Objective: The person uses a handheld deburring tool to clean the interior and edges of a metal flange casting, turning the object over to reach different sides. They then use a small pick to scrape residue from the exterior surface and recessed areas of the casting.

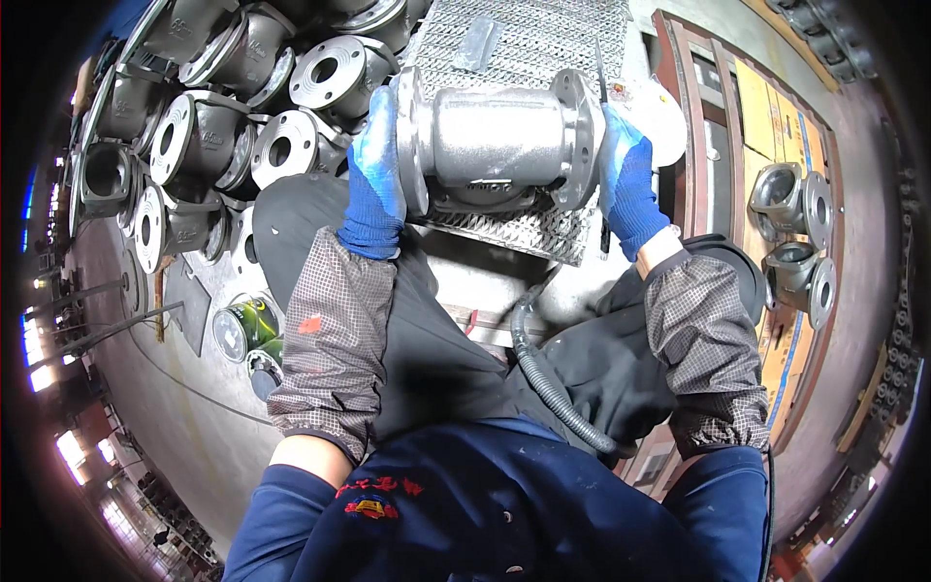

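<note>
A silver-grey flanged valve body (499,136) lies on its side in front of me, above a metal-mesh work surface (543,39). My left hand (376,160), in a blue glove, grips the left flange from its outer side. On the opposite end, my right hand (626,170), gloved the same way, is closed against the right flange. Most of the fingers are hidden behind the flanges. A thin dark pointed strip (600,73) rises beside my right fingers; I cannot tell whether that hand holds it. A small clear plastic piece (478,44) lies on the mesh.
Several similar valve bodies (199,136) are stacked at the left. Two more (800,281) stand on cardboard (776,126) in a reddish frame at the right. Green-black cans (247,325) stand on the floor by my left knee. A grey corrugated hose (543,373) runs between my legs.
</note>
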Demonstrator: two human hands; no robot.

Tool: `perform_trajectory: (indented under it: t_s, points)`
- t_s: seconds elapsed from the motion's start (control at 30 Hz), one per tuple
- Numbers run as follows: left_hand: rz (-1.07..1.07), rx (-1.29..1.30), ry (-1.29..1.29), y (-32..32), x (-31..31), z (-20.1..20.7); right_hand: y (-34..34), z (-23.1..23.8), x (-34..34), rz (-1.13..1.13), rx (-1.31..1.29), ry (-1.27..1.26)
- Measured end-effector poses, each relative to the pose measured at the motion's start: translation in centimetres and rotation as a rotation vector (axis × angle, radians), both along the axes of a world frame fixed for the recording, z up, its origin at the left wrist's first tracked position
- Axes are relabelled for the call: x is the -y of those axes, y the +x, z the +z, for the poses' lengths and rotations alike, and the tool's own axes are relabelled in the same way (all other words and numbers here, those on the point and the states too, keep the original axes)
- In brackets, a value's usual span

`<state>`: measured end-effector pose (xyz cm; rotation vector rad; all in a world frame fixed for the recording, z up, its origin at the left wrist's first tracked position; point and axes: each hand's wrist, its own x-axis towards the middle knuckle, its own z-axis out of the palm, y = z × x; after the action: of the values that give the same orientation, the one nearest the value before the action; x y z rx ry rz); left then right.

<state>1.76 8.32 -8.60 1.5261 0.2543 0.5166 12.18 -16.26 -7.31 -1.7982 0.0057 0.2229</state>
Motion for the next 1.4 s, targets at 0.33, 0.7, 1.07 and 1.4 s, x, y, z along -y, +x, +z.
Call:
perform_trajectory:
  t_s: [0.33, 0.7, 1.07, 1.4]
  points:
    - [0.221, -0.142, 0.54, -1.8, 1.4, 3.1, -1.2, 0.9, -0.1, -0.003, -0.188, 0.141]
    - [-1.033, -1.114, 0.307, -8.8, 15.9, -8.9, -2.6, 4.1, 5.2, 0.014, -0.252, 0.115]
    - [-0.665, -0.869, -0.831, -7.1, 20.5, 0.9, -6.5, 3.4, 11.9, 0.241, 0.287, -0.852]
    - [-0.522, -0.282, 0.207, -7.4, 19.9, 6.4, -8.1, 6.9, 8.6, 0.234, -0.277, 0.061]
